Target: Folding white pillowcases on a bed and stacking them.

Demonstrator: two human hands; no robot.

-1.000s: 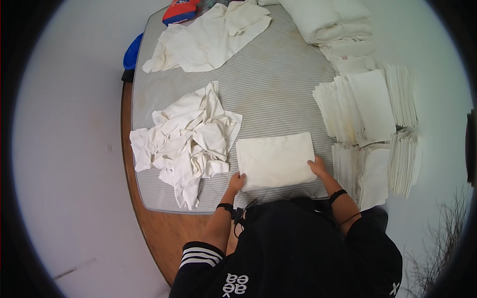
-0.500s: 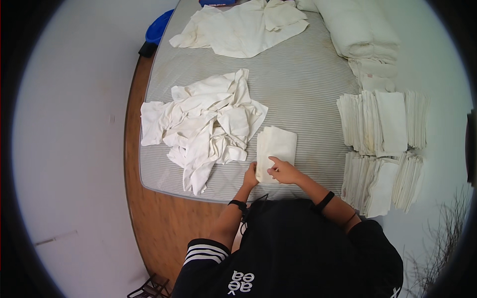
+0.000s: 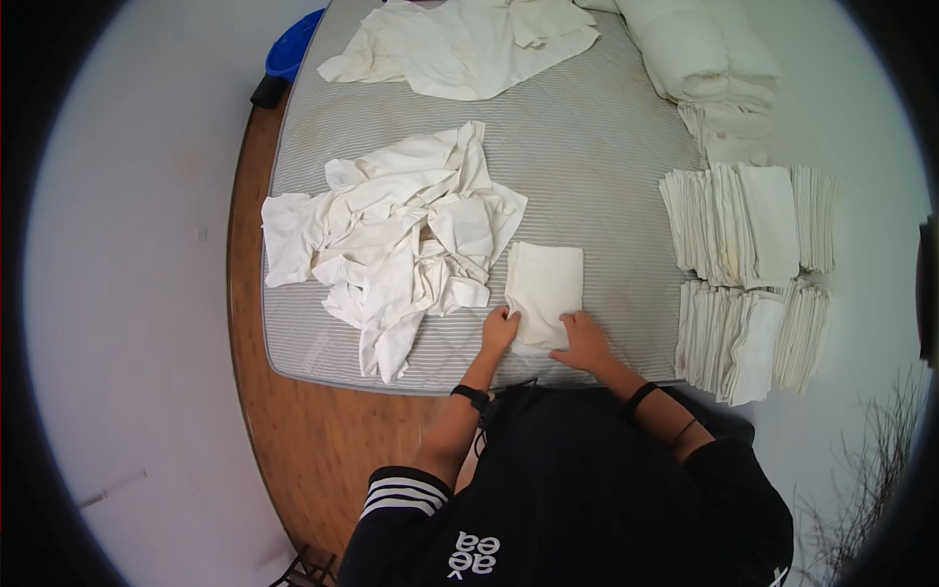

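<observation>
Two rows of white folded fabric cloths (image 3: 768, 225) stand along the right of the grey-striped mattress (image 3: 616, 166), so I judge much folding done. From my remote view, the cream rectangular folded cloth (image 3: 548, 279) lies near the front edge; the left hand (image 3: 500, 330) grips its left side, while the right hand (image 3: 584, 340) touches its lower right, pinching or merely pressing, I cannot tell. The crumpled white cloth pile (image 3: 401, 235) and the spread white cloth (image 3: 460, 49) beyond look not yet folded.

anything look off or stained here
Yes, mildly: a yellowish stain shows on the upper row of folded cloths at right, and the striped mattress has faint brownish patches; both stand out against otherwise pale fabric.
</observation>
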